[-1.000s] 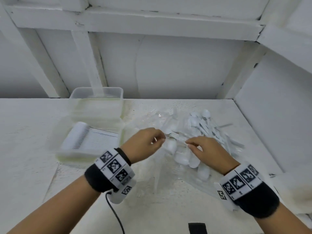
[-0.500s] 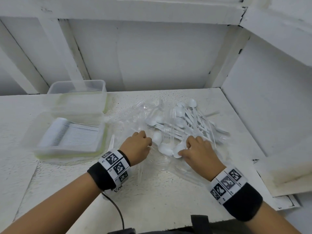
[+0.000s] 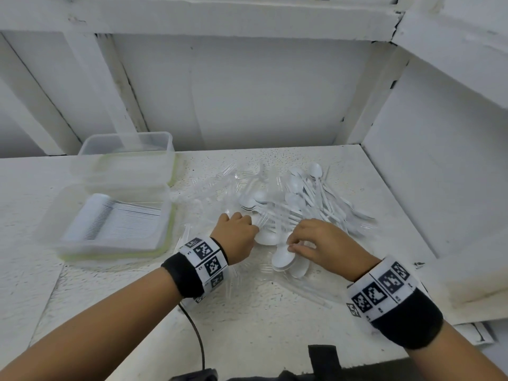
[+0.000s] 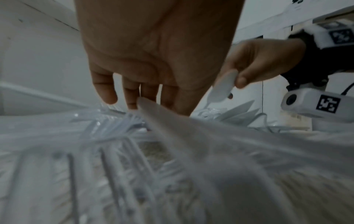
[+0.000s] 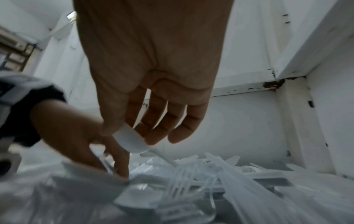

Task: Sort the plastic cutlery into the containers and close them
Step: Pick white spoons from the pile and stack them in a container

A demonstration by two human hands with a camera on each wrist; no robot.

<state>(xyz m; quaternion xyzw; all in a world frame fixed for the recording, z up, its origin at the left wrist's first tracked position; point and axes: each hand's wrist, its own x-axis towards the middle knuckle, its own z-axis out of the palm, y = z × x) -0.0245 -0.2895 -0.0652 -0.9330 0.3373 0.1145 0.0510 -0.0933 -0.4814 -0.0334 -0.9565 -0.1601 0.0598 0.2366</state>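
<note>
a: between thumb and fingertips of the right hand [image 5: 145,84], what's that?
b: a white spoon [image 5: 132,141], pinched by its bowl, above the cutlery pile [image 3: 297,199].
a: and the left hand [image 3: 236,232]?
b: fingers down among clear forks [image 4: 114,125] just left of it; grip unclear. containers [image 3: 115,224] sit further left.

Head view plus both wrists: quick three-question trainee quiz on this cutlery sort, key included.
1. True or false: the right hand pinches a white plastic spoon by its bowl.
2. Which rectangular container holds stacked cutlery? A) clear lidless tub at the back B) nearer green-rimmed tub
3. Fill in: the left hand's fingers reach into the loose pile of clear and white plastic ___.

Key: 1 true; 2 B; 3 cutlery.
</note>
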